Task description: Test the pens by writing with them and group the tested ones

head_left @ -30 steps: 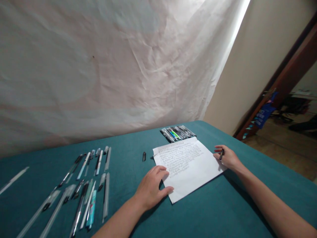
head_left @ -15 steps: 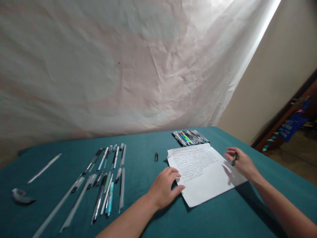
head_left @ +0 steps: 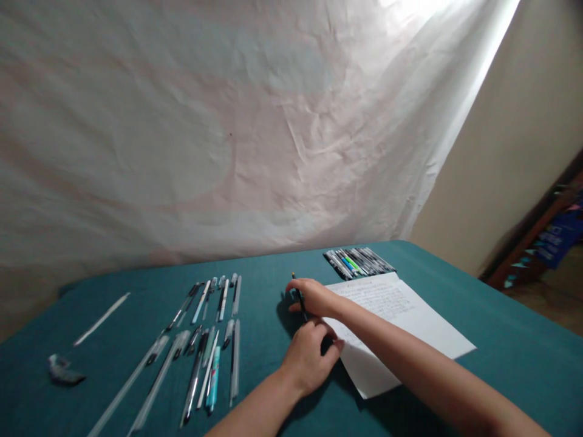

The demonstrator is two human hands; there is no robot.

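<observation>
My right hand (head_left: 314,297) reaches across over the paper, closed on a dark pen (head_left: 300,305). The pen slants, with a small yellowish end up and its other end down by the knuckles of my left hand. My left hand (head_left: 310,352) rests at the left edge of the sheet of paper (head_left: 428,321), fingers bent and thumb apart from them. Handwritten lines cover the upper part of the sheet, and my right forearm hides some of it. The small dark cap seen earlier on the cloth is not visible; my right hand covers that area.
Several pens and clear pen parts (head_left: 212,379) lie in two rows at the left. A white stick-like piece (head_left: 102,318) and a dark, shiny crumpled piece (head_left: 64,371) lie farther left. A row of pens (head_left: 359,262) sits behind the paper on the green cloth (head_left: 268,267).
My right hand has swung left across the paper with the pen, from the sheet's right side to beside my left hand. My left hand stays at the paper's edge. The view has shifted slightly.
</observation>
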